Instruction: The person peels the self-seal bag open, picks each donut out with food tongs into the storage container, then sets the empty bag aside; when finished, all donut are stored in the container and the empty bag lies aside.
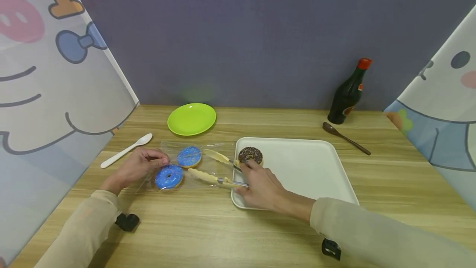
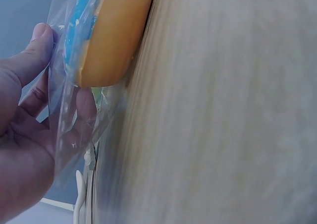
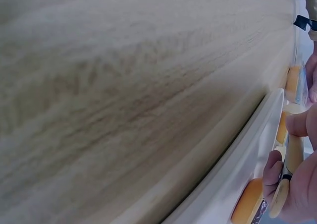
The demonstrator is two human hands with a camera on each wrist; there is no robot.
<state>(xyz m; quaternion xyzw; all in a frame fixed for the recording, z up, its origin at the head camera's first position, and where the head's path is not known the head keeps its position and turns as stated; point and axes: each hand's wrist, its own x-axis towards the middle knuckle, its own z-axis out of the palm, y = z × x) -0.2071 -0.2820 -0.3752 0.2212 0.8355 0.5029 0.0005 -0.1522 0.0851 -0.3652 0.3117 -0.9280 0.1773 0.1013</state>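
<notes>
At the left, my left hand [image 1: 146,161] holds the edge of a clear plastic bag [image 2: 62,115] between thumb and fingers. Two blue-iced doughnuts, a nearer one [image 1: 169,176] and a farther one [image 1: 189,156], lie within the bag's outline on the table. My right hand [image 1: 262,185] grips a pair of tongs [image 1: 208,177] with cream tips, over the left rim of a white tray [image 1: 297,173]. The tongs' arms are spread, their tips pointing left beside the doughnuts; whether they are inside the bag I cannot tell. A chocolate doughnut [image 1: 250,155] sits on the tray, partly hidden by my right hand.
A green plate [image 1: 191,119] stands at the back left, and a white spoon [image 1: 126,150] lies left of the bag. Behind the tray's right side are a dark bottle [image 1: 347,94] and a brown wooden spoon [image 1: 346,138]. A grey wall [image 1: 238,40] closes off the back.
</notes>
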